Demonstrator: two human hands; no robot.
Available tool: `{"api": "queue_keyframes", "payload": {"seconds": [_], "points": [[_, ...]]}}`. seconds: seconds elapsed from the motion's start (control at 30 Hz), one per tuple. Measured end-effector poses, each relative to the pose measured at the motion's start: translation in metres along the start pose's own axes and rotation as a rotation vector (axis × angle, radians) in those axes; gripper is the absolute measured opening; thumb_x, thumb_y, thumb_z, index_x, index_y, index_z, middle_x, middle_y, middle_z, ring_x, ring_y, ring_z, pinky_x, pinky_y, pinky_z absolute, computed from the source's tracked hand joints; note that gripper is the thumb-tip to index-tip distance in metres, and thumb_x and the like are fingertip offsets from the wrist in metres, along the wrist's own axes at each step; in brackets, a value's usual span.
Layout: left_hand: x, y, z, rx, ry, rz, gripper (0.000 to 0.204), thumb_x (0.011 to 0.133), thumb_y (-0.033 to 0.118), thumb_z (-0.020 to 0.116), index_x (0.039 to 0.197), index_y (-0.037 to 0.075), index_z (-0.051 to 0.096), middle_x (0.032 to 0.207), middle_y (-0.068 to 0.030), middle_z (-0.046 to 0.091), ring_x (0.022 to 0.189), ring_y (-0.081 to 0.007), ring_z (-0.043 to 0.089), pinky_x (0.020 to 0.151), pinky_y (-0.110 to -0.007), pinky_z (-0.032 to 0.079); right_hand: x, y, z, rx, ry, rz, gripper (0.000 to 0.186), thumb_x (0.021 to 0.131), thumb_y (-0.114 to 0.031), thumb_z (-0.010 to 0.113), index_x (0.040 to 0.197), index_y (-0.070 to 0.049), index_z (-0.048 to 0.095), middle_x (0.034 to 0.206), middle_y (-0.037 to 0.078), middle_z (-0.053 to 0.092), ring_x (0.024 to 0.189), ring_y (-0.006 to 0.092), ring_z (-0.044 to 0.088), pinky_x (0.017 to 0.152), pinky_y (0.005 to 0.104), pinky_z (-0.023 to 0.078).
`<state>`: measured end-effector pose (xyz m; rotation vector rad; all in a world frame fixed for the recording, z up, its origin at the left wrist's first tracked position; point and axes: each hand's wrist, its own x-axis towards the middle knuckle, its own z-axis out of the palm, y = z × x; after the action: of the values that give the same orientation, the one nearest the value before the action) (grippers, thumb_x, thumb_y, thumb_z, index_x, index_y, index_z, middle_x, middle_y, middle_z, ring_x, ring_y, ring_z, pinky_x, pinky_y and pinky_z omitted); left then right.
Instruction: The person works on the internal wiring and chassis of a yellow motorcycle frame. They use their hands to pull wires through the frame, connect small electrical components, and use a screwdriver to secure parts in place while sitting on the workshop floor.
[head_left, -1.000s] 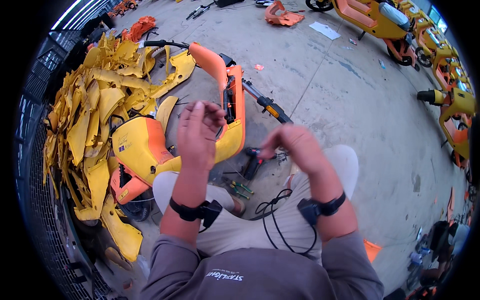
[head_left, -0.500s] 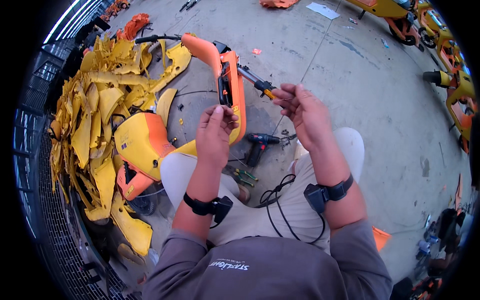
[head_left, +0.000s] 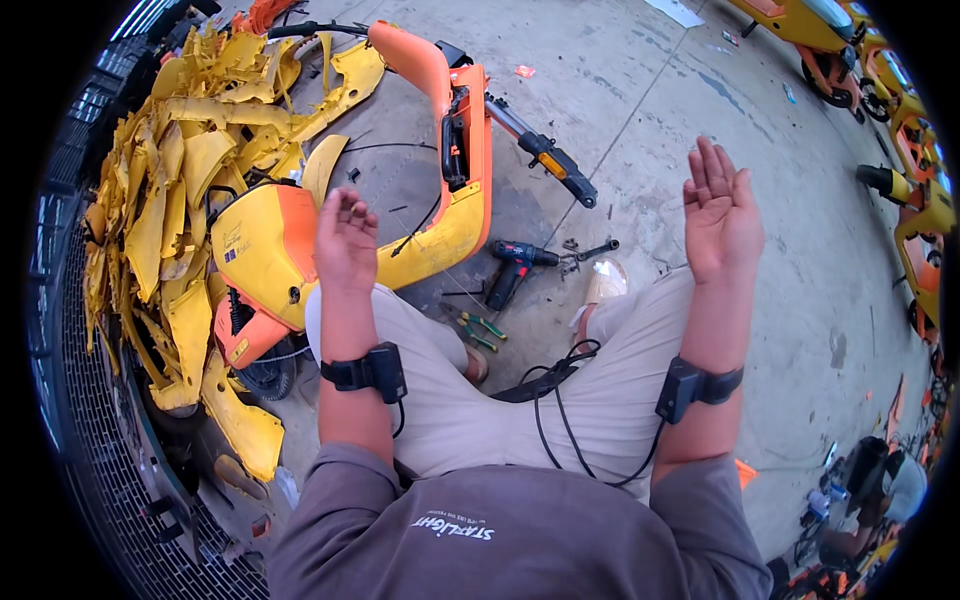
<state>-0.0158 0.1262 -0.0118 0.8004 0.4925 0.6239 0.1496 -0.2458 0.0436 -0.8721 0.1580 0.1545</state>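
My left hand (head_left: 347,240) is raised above my left knee with the fingers loosely bent and nothing visible in it. To the right, my right hand (head_left: 722,212) is held palm up, fingers nearly straight, and holds nothing. Between them lies a partly stripped yellow and orange scooter (head_left: 430,245) on its side, its front fork (head_left: 543,152) pointing right. A cordless drill (head_left: 513,272) rests on the floor by the scooter frame. Beside it are a dark wrench (head_left: 598,250) and pliers (head_left: 482,328) with green and yellow handles. Neither hand touches any of these.
A heap of broken yellow body panels (head_left: 165,220) covers the floor at left. Several yellow and orange scooters (head_left: 925,225) stand along the right side. Black cable (head_left: 560,400) lies across my lap from a wristband. Mixed clutter (head_left: 850,500) sits at lower right.
My hands have moved apart, the left one leftward and the right one to the right, away from the scooter's frame and fork. The right palm has opened out. The view has shifted slightly.
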Motion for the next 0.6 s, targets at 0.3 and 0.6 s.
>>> {"api": "queue_keyframes", "payload": {"seconds": [0.3, 0.6], "points": [[0.018, 0.013, -0.038, -0.093, 0.118, 0.004, 0.014, 0.096, 0.020, 0.054, 0.100, 0.007, 0.058, 0.096, -0.0017, 0.062, 0.090, -0.0120, 0.061, 0.074, -0.026, 0.049, 0.045, -0.033, -0.052, 0.027, 0.557, -0.357, 0.042, 0.099, -0.033, 0.038, 0.124, 0.001, 0.042, 0.127, 0.011, 0.049, 0.118, 0.0219, 0.045, 0.092, 0.0346, 0.035], [-0.003, -0.032, -0.002, -0.203, -0.005, -0.051, 0.016, 0.098, 0.015, 0.048, 0.102, 0.003, 0.056, 0.105, -0.0104, 0.063, 0.105, -0.0206, 0.061, 0.090, -0.032, 0.052, -0.049, 0.041, 0.045, -0.801, 0.016, -1.105, 0.029, 0.090, -0.008, 0.054, 0.118, 0.000, 0.050, 0.110, 0.010, 0.056, 0.102, 0.0194, 0.053, 0.090, 0.0306, 0.040]]}}
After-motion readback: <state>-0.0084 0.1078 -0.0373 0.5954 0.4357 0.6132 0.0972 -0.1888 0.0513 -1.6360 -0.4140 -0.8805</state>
